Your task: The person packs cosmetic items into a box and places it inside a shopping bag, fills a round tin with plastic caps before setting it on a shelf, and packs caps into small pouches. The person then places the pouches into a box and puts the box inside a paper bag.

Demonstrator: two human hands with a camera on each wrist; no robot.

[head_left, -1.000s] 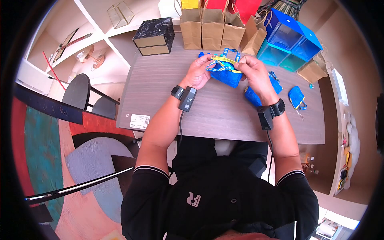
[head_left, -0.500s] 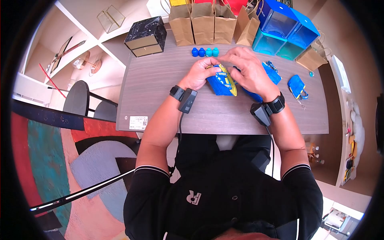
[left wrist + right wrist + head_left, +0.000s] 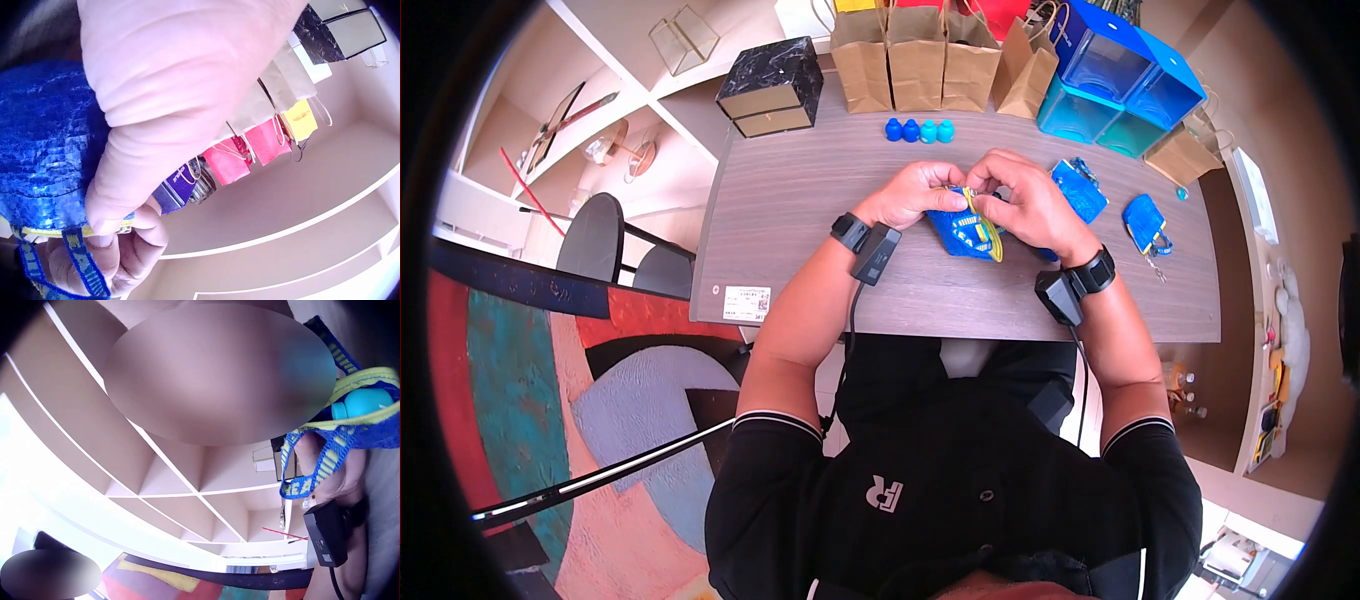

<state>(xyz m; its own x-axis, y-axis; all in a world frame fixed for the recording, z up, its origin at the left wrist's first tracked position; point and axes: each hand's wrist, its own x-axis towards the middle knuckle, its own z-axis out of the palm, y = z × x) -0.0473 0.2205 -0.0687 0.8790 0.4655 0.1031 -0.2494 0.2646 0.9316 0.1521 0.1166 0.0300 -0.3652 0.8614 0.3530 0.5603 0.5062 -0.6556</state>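
Both hands meet at a small blue pouch [image 3: 962, 238] with a yellow zipper edge and patterned blue strap handles, held above the table. My left hand [image 3: 910, 194] grips its upper corner, thumb on the blue fabric [image 3: 47, 150] in the left wrist view. My right hand [image 3: 1035, 208] pinches the yellow zipper edge at the same corner, its fingertips close to the left thumb. The right wrist view looks into the pouch's open mouth, where a teal bottle [image 3: 367, 403] lies inside. More blue pouches lie on the right, one flat [image 3: 1080, 190] and one with a keychain [image 3: 1143, 222].
Several small dark blue and teal bottles [image 3: 919, 131] stand in a row behind the hands. Brown paper bags [image 3: 915, 75] line the table's back, between a black marbled box [image 3: 770, 85] and stacked blue and teal bins [image 3: 1115, 85]. Another blue pouch is mostly hidden under the right hand.
The pouch has turned from mouth-up to tilted sideways and come down and nearer. The right hand let go, lifted over it, then came back to pinch its zipper edge. The bottle row came into view.
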